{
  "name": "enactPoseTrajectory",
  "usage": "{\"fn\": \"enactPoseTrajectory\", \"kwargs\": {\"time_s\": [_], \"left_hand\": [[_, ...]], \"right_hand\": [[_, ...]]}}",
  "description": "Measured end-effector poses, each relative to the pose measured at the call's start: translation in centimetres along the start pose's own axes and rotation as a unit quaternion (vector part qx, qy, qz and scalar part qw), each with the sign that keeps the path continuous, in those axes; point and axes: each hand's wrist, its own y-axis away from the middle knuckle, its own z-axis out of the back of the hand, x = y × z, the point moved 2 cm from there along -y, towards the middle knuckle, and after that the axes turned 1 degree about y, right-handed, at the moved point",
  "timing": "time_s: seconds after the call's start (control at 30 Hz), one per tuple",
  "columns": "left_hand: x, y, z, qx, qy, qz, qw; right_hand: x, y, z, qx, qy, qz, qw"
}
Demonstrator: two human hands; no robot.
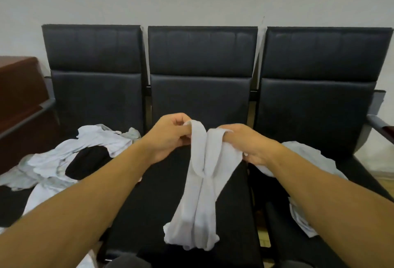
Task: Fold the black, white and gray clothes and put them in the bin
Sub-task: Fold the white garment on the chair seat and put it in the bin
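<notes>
White garment (200,184) held up over the middle seat (149,193) of a black three-seat bench, left hand (170,137) pinching its top edge, right hand (245,144) gripping the other side, loose white and black clothes pile (64,161) on left seat, pale cloth (304,156) on right seat

Even, diffuse indoor light is recorded, with dull sheen on the black seats (200,99), soft shadows only, mild blur and compression softness throughout, and wide-angle bending noted at the edges, where the forearms are stretched.
</notes>
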Motion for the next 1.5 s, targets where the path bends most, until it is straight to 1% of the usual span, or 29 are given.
{"fn": "enactPoseTrajectory", "kwargs": {"time_s": [0.03,0.07,0.1,0.13,0.17,0.23,0.3,0.33,0.43,0.5,0.6,0.63,0.67,0.73,0.77,0.83,0.87,0.9,0.93,1.0,1.07,1.17,1.23,1.33,1.43,1.5], "left_hand": [[-0.3,-2.3,1.3,-0.077,-0.011,-0.007,0.997],[-1.1,-4.0,2.9,-0.142,-0.012,-0.020,0.990],[-2.6,-5.8,4.7,-0.197,-0.027,-0.047,0.979],[-4.3,-7.0,6.6,-0.238,-0.064,-0.075,0.966],[-6.0,-7.8,8.3,-0.270,-0.114,-0.101,0.951],[-9.0,-8.3,11.0,-0.304,-0.217,-0.145,0.916],[-10.9,-7.5,12.4,-0.302,-0.294,-0.198,0.885],[-11.4,-6.7,12.6,-0.286,-0.320,-0.217,0.877],[-10.5,-3.8,12.3,-0.201,-0.398,-0.231,0.865],[-7.9,-1.5,11.8,-0.143,-0.432,-0.215,0.864],[-3.2,1.4,10.9,-0.046,-0.446,-0.167,0.878],[-1.4,2.3,10.4,-0.007,-0.457,-0.149,0.877],[0.4,3.1,9.8,0.039,-0.469,-0.120,0.874],[5.3,4.1,8.9,0.147,-0.475,-0.017,0.867],[7.8,4.6,8.3,0.210,-0.472,0.040,0.855],[12.7,4.8,7.2,0.311,-0.464,0.150,0.816],[14.7,4.9,6.8,0.326,-0.465,0.191,0.801],[15.9,4.9,6.3,0.322,-0.467,0.209,0.796],[17.3,4.3,5.8,0.304,-0.468,0.208,0.804],[19.6,2.4,5.2,0.240,-0.472,0.173,0.830],[21.4,0.1,5.0,0.175,-0.454,0.153,0.860],[23.2,-4.4,4.8,0.115,-0.435,0.142,0.882],[23.9,-8.0,4.6,0.072,-0.449,0.120,0.883],[24.2,-13.5,4.1,0.016,-0.498,0.106,0.860],[25.1,-18.8,3.5,-0.007,-0.516,0.100,0.851],[26.2,-22.2,3.0,-0.011,-0.505,0.093,0.858]], "right_hand": [[0.3,-1.9,1.8,-0.104,-0.012,0.007,0.995],[0.7,-3.4,3.8,-0.200,-0.033,0.023,0.979],[1.8,-4.8,6.1,-0.279,-0.044,0.048,0.958],[2.9,-5.5,8.2,-0.339,-0.031,0.077,0.937],[4.0,-6.0,10.0,-0.383,0.004,0.101,0.918],[6.2,-5.9,12.7,-0.439,0.080,0.144,0.883],[7.6,-4.8,14.0,-0.474,0.156,0.181,0.847],[7.9,-4.1,14.3,-0.482,0.192,0.198,0.832],[6.4,-1.2,14.0,-0.456,0.287,0.222,0.812],[3.1,0.6,12.8,-0.408,0.351,0.210,0.816],[-4.4,2.5,10.0,-0.288,0.381,0.166,0.863],[-7.3,3.0,8.9,-0.246,0.384,0.159,0.876],[-10.0,3.6,7.8,-0.204,0.390,0.152,0.885],[-15.5,4.5,5.1,-0.095,0.414,0.102,0.899],[-17.7,4.7,3.7,-0.032,0.430,0.068,0.900],[-21.4,4.6,1.2,0.098,0.433,0.010,0.896],[-22.8,4.2,0.3,0.147,0.422,-0.012,0.895],[-23.4,4.0,-0.1,0.171,0.410,-0.032,0.895],[-24.2,3.1,-0.5,0.172,0.394,-0.041,0.902],[-25.0,1.2,-0.7,0.112,0.377,-0.036,0.919],[-25.3,-1.0,-0.7,0.049,0.375,-0.020,0.925],[-25.1,-5.5,0.0,-0.012,0.363,-0.026,0.932],[-25.1,-9.1,0.8,-0.059,0.345,-0.046,0.936],[-24.7,-14.5,1.8,-0.134,0.283,-0.093,0.945],[-25.0,-20.2,1.8,-0.180,0.230,-0.116,0.949],[-25.0,-24.2,1.5,-0.202,0.171,-0.125,0.956]]}}
